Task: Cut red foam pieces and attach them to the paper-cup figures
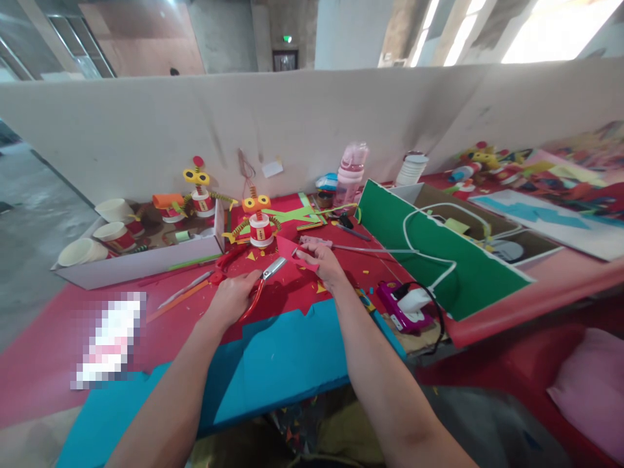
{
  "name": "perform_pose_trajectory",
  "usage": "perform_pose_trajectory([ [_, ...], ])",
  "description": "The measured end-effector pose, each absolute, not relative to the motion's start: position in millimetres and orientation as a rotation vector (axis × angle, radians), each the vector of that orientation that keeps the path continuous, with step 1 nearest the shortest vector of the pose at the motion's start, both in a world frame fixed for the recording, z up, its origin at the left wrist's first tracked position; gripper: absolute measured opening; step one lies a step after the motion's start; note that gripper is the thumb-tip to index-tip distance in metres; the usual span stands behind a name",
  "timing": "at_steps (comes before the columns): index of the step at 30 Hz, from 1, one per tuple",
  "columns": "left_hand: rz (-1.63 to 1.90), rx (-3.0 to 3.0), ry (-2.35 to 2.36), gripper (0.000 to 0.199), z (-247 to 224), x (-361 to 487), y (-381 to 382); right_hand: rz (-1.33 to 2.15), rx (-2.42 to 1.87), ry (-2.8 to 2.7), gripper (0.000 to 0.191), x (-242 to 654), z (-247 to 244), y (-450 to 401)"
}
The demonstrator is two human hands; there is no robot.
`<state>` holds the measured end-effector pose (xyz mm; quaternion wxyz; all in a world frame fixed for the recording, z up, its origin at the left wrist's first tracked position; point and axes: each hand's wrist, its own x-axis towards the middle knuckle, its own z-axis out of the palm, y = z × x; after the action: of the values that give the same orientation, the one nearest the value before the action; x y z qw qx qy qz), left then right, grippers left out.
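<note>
My left hand (230,299) is closed around the red-handled scissors (274,267), whose metal blades point up and to the right. In my right hand (324,263) a piece of red paper (286,249) is pinched, with its edge by the scissors' tips; whether the blades are on the paper I cannot tell. Just beyond the scissors stands a paper-cup figure (260,231) with an orange head, yellow eyes and coiled arms. Under my forearms lies a blue sheet (292,344) along the table's front edge.
A white tray (146,263) at left holds paper cups and another figure (201,198). At right are a green-sided box (429,253) with a white cable and a purple power strip (402,309). A pink bottle (351,172) stands by the white partition (292,123). Paper scraps litter the red tabletop.
</note>
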<state>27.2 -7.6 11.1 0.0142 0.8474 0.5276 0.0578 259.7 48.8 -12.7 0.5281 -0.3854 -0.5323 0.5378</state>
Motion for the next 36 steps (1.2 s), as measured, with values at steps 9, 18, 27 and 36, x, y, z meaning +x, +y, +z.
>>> perform_pose_trajectory([
  [9, 0.216, 2.586, 1.641, 0.027, 9.1, 31.1, -7.1, 1.304, -0.914, -1.304, 0.029, 259.1, -12.1, 47.5],
  [18, 0.244, 2.570, 1.564, 0.021, 7.0, 29.1, -6.9, 1.287, -0.919, -1.333, 0.026, 258.9, -5.6, 43.5],
  [27, 0.244, 2.582, 1.574, 0.021, 10.9, 30.0, -9.1, 1.203, -0.977, -1.378, 0.018, 257.3, -3.6, 42.3],
  [36, 0.214, 2.552, 1.587, 0.023, 10.7, 29.3, -9.0, 1.180, -1.004, -1.528, 0.016, 255.6, -14.9, 46.8],
])
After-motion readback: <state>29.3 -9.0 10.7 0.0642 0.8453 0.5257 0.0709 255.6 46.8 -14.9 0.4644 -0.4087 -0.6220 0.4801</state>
